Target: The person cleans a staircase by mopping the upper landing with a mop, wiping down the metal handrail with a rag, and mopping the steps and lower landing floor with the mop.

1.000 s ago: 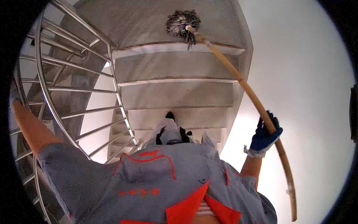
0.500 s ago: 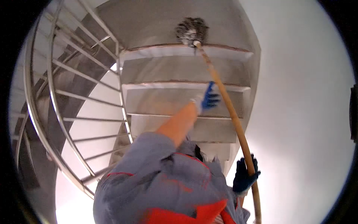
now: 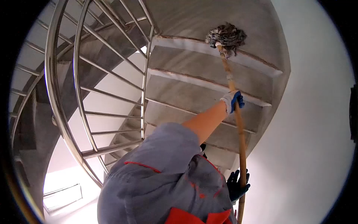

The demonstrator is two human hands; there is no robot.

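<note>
A mop with a grey string head (image 3: 226, 36) rests on the landing's edge, its strings hanging over the top step. Its wooden handle (image 3: 240, 138) runs down toward my body. My left hand (image 3: 234, 101), in a blue and white glove, is wrapped round the upper part of the handle. Lower down, my right hand (image 3: 237, 184), in a dark blue glove, is at the handle with the pole against its palm and its fingers spread apart.
Concrete steps (image 3: 201, 91) descend from the landing toward me. A curved metal railing (image 3: 56, 86) runs along the left, with more stairs beyond it. A white wall (image 3: 309, 130) rises on the right. At lower left is a bright window (image 3: 62, 197).
My left hand has come from the railing side across to the handle and closed on it. The view has turned, and the mop head now appears farther right. My right hand stays at the handle.
</note>
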